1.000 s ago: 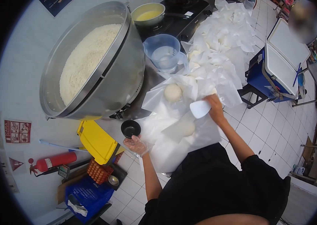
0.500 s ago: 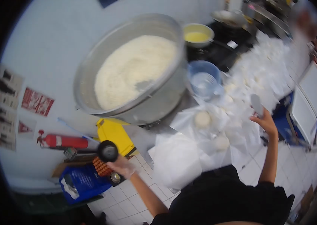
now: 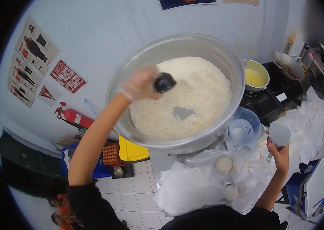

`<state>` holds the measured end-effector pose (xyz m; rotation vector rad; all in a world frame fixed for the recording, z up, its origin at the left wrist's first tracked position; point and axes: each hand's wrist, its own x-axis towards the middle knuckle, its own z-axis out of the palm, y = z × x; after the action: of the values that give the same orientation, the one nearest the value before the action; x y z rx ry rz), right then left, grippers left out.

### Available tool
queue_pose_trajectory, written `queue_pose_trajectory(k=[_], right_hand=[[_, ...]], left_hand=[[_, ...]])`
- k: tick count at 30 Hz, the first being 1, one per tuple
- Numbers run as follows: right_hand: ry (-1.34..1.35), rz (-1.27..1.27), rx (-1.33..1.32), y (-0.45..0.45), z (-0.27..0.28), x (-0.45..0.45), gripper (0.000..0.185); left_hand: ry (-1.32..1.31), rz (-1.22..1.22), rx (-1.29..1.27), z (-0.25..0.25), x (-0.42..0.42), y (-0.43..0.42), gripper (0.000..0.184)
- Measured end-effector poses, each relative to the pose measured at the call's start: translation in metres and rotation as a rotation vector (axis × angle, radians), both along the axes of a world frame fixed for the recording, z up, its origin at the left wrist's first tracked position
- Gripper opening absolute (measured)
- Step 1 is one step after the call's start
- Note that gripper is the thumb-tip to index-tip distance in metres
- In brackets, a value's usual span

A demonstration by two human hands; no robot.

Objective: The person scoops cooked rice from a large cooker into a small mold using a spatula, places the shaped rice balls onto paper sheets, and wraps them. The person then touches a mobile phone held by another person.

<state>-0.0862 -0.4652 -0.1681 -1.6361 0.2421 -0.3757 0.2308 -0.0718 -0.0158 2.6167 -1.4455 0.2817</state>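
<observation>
My left hand (image 3: 142, 84), in a clear plastic glove, grips a small black cup (image 3: 165, 82) above the cooked white rice (image 3: 204, 84). The rice fills much of a large metal pot (image 3: 131, 65), and a patch of the pot's bottom shows through it. In my right hand (image 3: 279, 154) is a light grey rice paddle (image 3: 280, 134), its dimpled blade pointing up, beside the pot. Near that hand, sheets of white wrapping paper (image 3: 185, 188) cover the table, with two rounded rice portions (image 3: 224, 165) on them.
A clear measuring jug (image 3: 245, 130) stands by the pot. Behind it are a pan of yellow liquid (image 3: 254, 78), a black stove (image 3: 284, 101) and a wok (image 3: 287, 66). Heaped wrapped packets (image 3: 307, 122) lie at right. Left are a yellow lid (image 3: 133, 149), eggs (image 3: 111, 154) and a fire extinguisher (image 3: 77, 118).
My left hand has raised the black cup from low beside the table to above the rice. The view has shifted, and the paddle's blade now shows its broad face.
</observation>
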Motion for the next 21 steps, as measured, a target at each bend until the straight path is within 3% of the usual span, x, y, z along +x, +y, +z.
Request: queue_pose_trajectory(k=[1, 3, 6, 9, 12, 15, 18, 21], right_hand=[[-0.001, 0.008, -0.011, 0.000, 0.001, 0.003, 0.051], [0.019, -0.005, 0.007, -0.009, 0.000, 0.002, 0.051], [0.071, -0.053, -0.002, -0.025, 0.002, -0.003, 0.053], [0.090, -0.120, -0.040, -0.042, -0.002, -0.009, 0.052], [0.088, -0.194, -0.077, -0.049, -0.013, -0.006, 0.049], [0.059, -0.220, -0.086, -0.051, -0.014, 0.008, 0.047], [-0.041, -0.208, -0.090, -0.051, -0.016, 0.023, 0.044], [-0.130, -0.143, -0.130, -0.048, -0.013, 0.034, 0.041]], left_hand=[[0.009, 0.016, 0.116, -0.014, 0.012, -0.015, 0.052], [-0.022, -0.122, 0.107, -0.050, 0.038, -0.036, 0.050], [0.051, 0.113, 0.119, -0.082, 0.048, -0.056, 0.050], [0.120, 0.401, 0.176, -0.082, 0.038, -0.074, 0.052], [0.249, 0.458, 0.299, -0.074, 0.026, -0.085, 0.051], [0.299, 0.331, 0.114, -0.075, 0.024, -0.088, 0.052], [0.365, 0.457, 0.214, -0.079, 0.027, -0.093, 0.056], [0.405, 0.426, 0.129, -0.086, 0.025, -0.093, 0.053]])
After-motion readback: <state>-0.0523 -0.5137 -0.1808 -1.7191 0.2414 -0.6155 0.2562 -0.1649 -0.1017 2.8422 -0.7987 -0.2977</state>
